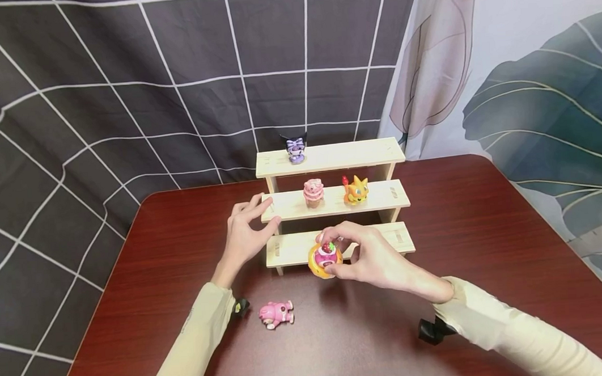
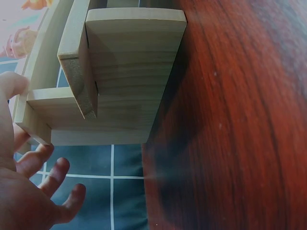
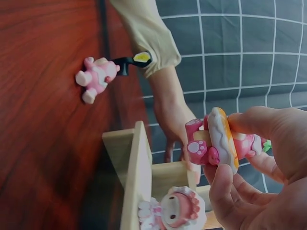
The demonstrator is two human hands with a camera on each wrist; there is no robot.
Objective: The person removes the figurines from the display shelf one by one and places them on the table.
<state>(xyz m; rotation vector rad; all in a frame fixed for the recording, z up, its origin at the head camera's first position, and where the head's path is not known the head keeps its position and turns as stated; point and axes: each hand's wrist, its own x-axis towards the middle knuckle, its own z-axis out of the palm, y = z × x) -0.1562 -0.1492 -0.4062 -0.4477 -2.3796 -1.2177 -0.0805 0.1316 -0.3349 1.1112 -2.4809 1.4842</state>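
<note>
Head view, left fingers (image 1: 256,211): closed lightly on the middle shelf's (image 1: 290,205) left end.
Pink toy (image 1: 276,314): lying on the surface (image 1: 172,263).
Doughnut toy (image 1: 327,259): held near the bottom shelf (image 1: 294,248); probably light, stiff, slightly slippery; best taken by the ring (image 3: 223,141), clear of the strawberry (image 1: 328,247).
Right fingers (image 1: 346,231): pinching the ring, parted across its width.
Leaf curtain (image 1: 542,118): no writing readable there or on toys.

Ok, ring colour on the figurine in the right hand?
Ring: orange and white, clearest in the right wrist view.
</note>
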